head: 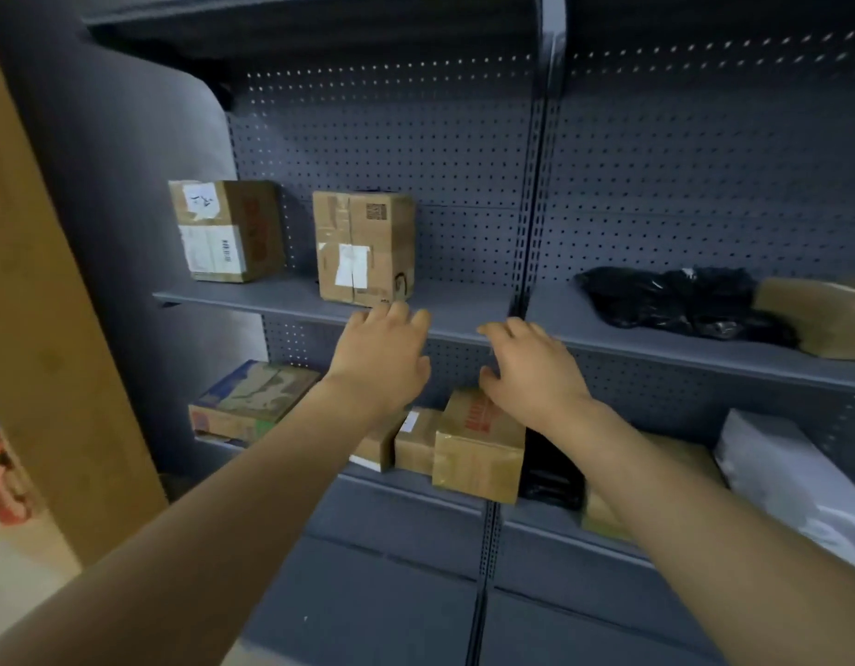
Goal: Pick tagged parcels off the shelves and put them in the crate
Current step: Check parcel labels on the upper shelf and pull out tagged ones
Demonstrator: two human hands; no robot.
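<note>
Two cardboard parcels stand on the middle shelf [464, 324]. The left parcel [226, 230] carries white labels; the taped parcel [365, 247] with a white sticker stands to its right. My left hand [380, 358] is raised in front of the shelf edge, just below the taped parcel, fingers apart and holding nothing. My right hand [531, 372] is level with it, a little to the right, also with fingers apart and holding nothing. No crate is in view.
A black bag [675, 300] and a brown package [819, 314] lie on the right part of the middle shelf. Below are several boxes [478, 444], a flat printed box [252, 401] and a white package [791, 478]. A brown panel [46, 353] stands at left.
</note>
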